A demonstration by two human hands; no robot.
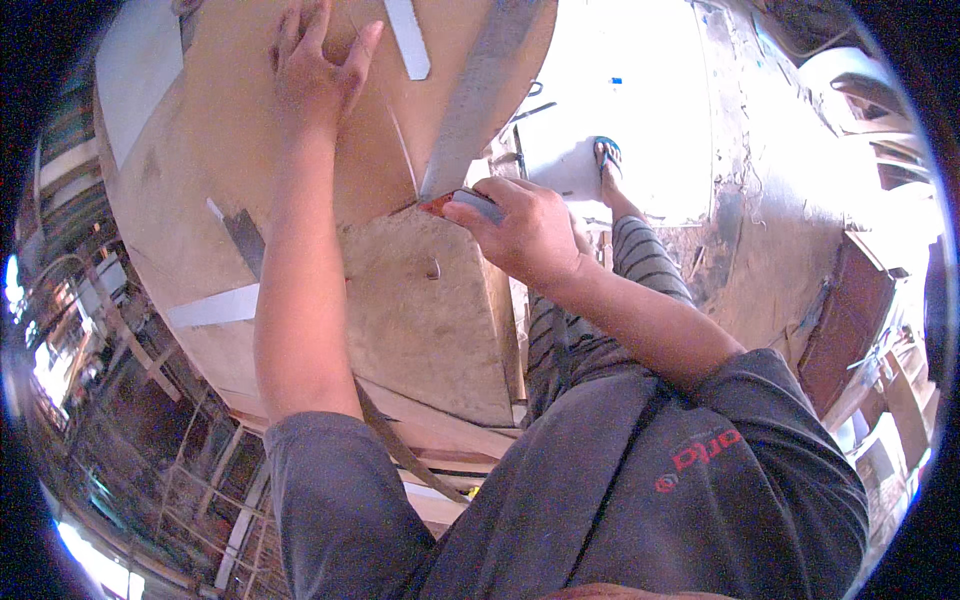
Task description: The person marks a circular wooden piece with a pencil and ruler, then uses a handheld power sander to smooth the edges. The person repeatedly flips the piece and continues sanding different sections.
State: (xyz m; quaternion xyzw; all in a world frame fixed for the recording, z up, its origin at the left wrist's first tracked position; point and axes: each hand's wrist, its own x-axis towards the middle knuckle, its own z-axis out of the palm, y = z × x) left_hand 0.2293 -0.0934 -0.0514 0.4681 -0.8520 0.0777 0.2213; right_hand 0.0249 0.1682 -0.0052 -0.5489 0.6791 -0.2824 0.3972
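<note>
- The right hand (530, 232) is gripping a red-and-grey tool (479, 205), cutter-looking though I'm not certain, its red end pointing left.
- That end is sitting right by the near end of the long grey strip (478, 95), can't tell if they're touching.
- So the strip is lying ahead of the right hand, its long axis running away from the body and slanting right.
- The left hand (318, 72) is reaching further forward, open with fingers spreading over the brown sheet (215, 130); can't tell how hard it's pressing.
- A white strip (407, 42) is lying between left hand and grey strip, while the right hand is being the closer one to the grey strip's near end.
</note>
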